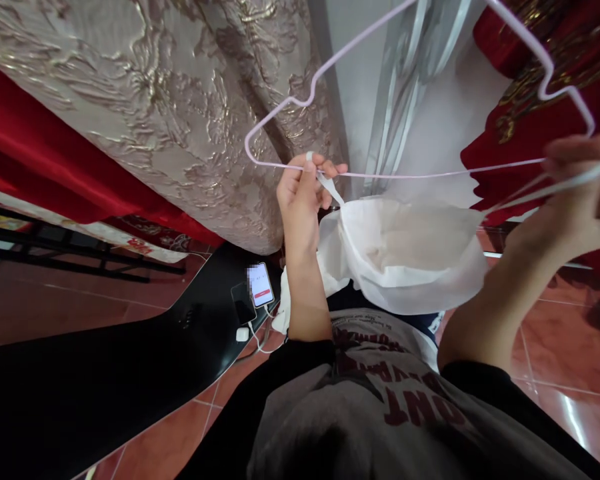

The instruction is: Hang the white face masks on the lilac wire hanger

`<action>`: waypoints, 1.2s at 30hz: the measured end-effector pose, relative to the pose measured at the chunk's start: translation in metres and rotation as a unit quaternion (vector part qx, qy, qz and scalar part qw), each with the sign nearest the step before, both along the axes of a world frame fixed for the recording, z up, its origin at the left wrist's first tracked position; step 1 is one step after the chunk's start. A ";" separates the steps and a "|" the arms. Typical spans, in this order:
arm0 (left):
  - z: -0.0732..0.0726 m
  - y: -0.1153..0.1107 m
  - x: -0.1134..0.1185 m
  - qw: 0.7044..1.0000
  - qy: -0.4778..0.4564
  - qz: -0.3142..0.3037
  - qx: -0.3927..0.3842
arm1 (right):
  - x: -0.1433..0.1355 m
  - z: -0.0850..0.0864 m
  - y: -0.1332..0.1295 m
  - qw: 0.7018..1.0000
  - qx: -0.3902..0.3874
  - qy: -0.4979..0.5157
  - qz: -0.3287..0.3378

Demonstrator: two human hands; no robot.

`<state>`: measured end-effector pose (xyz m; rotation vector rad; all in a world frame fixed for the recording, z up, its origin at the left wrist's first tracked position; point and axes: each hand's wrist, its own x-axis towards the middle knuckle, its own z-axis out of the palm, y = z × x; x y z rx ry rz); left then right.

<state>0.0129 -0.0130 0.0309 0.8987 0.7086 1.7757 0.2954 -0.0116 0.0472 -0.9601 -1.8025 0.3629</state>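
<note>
A thin lilac clothes hanger (405,176) spans the space in front of me, its upper part cut off by the top edge. My left hand (307,180) is closed at the hanger's lower left bar, pinching a white strap (331,189) there. My right hand (583,177), partly blurred, is closed near the hanger's right corner, with a long pale strap (555,183) drawn taut across it. Between my hands hangs a sheer white fabric piece (415,247), its opening facing up and its straps running to both hands. Its exact kind I cannot tell.
On the left, a black bench-like surface (130,373) holds a lit phone (261,285), a dark phone (243,304) and a small white case (242,335), with white cables. Patterned beige fabric (155,100) and red cloth (65,147) hang nearby. Red tiles (565,333) cover the floor.
</note>
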 end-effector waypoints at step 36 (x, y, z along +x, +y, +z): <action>0.076 0.031 -0.061 0.934 0.341 0.086 0.057 | -0.050 -0.032 -0.011 0.990 0.109 0.013 -0.093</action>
